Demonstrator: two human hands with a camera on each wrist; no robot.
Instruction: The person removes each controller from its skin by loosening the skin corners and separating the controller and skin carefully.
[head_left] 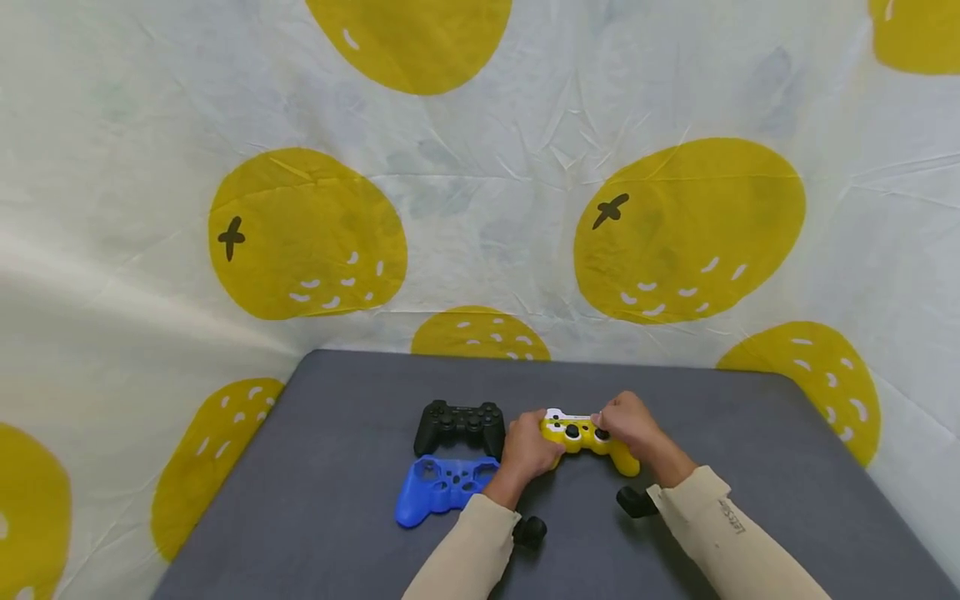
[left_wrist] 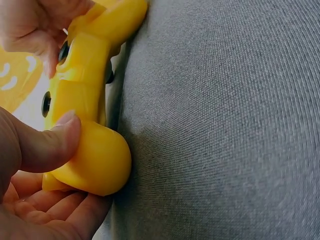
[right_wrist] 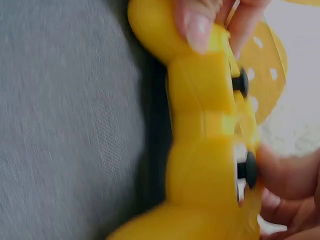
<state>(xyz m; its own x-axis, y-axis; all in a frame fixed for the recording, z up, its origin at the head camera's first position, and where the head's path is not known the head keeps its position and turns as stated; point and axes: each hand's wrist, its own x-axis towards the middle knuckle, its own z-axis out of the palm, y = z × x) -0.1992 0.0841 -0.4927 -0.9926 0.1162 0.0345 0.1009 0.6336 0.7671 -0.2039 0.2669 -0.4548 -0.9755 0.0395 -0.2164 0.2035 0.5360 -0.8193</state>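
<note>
A white game controller sits partly inside a yellow silicone cover, its white top edge and black thumbsticks showing. My left hand grips the covered left handle; in the left wrist view its thumb presses the yellow surface while the fingers lie beneath. At the opposite end, my right hand pinches the cover's edge near the right thumbstick. That side of the cover looks stretched, and the right fingertips are partly hidden behind it in the right wrist view.
A black game controller lies left of my left hand. Just in front of it is a blue silicone controller cover, partly behind my left wrist. Everything rests on a grey table, with a fruit-patterned curtain behind.
</note>
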